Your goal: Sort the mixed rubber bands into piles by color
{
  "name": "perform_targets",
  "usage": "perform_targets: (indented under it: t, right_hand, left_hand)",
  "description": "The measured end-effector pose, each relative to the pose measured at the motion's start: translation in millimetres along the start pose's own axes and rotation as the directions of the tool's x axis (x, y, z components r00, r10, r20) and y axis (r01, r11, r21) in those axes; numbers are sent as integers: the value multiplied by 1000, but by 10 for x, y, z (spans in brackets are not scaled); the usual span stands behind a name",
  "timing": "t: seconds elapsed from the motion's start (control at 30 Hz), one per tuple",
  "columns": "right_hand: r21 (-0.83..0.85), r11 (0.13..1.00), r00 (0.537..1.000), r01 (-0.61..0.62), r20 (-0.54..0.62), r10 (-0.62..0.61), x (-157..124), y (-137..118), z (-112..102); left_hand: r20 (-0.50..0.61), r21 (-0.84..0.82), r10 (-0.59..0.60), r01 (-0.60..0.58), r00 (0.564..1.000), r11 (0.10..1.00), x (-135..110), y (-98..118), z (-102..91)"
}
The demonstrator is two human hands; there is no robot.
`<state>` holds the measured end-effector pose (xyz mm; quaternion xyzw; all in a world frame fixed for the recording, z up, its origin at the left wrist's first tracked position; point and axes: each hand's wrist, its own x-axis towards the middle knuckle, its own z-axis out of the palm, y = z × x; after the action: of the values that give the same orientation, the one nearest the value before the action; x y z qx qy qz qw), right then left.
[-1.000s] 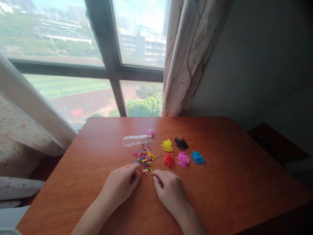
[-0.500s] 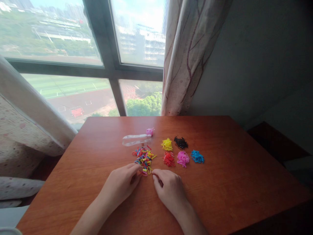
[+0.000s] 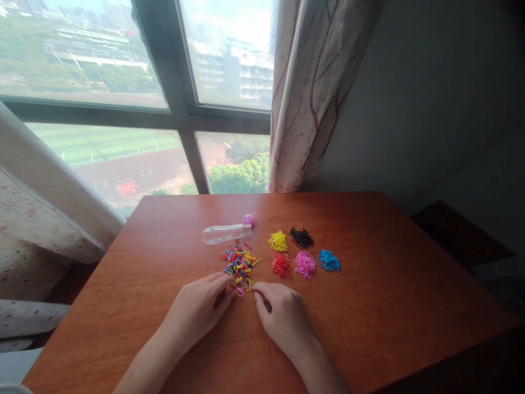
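Note:
A mixed pile of small coloured rubber bands (image 3: 241, 261) lies on the table in front of my hands. At its near left edge, my left hand (image 3: 203, 301) has thumb and forefinger closed around one end of a pink rubber band (image 3: 239, 292). My right hand (image 3: 282, 307) rests at the near right side, its fingers curled and thumb pressed to forefinger; what they hold, if anything, is too small to make out. Just beside those fingertips is a yellow rubber band (image 3: 248, 284) at the pile's edge.
Right of the pile lie sorted heaps: yellow (image 3: 278, 241), black (image 3: 301, 237), red (image 3: 281, 265), pink (image 3: 305, 265) and blue (image 3: 329, 260). Behind the pile, a clear plastic bottle (image 3: 223, 234) lies on its side by a pink cap (image 3: 249, 220). A window and curtains border the wooden table (image 3: 369, 306).
My left thumb and forefinger have come in against the pink rubber band. My right hand stays almost where it was. The whole view has shifted slightly; the sorted heaps look the same.

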<state>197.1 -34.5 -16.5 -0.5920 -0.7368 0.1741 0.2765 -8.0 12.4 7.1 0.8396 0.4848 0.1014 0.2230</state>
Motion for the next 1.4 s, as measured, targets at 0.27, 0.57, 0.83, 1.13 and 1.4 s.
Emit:
perform_targets:
  t: [0.27, 0.57, 0.83, 1.13, 1.4]
  right_hand:
    - [24, 1000, 1000, -5, 10, 5, -2, -1, -7]
    - [57, 998, 1000, -6, 14, 5, -5, 5, -5]
    - [20, 1000, 1000, 5, 18, -6, -9, 5, -1]
    - [-111, 994, 1000, 17, 28, -14, -3, 9, 4]
    - [-72, 997, 1000, 30, 12, -29, -14, 30, 30]
  left_hand:
    - [-40, -50, 25, -27, 999, 998, -5, 2, -26]
    - [-21, -62, 20, -21, 1000, 998, -21, -18, -53]
    - [-106, -63, 25, -32, 994, 997, 210, 238, -134]
    - [57, 164, 167, -175, 984, 971, 811, 653, -73]
    - [52, 187, 138, -145, 989, 972, 887, 606, -46]
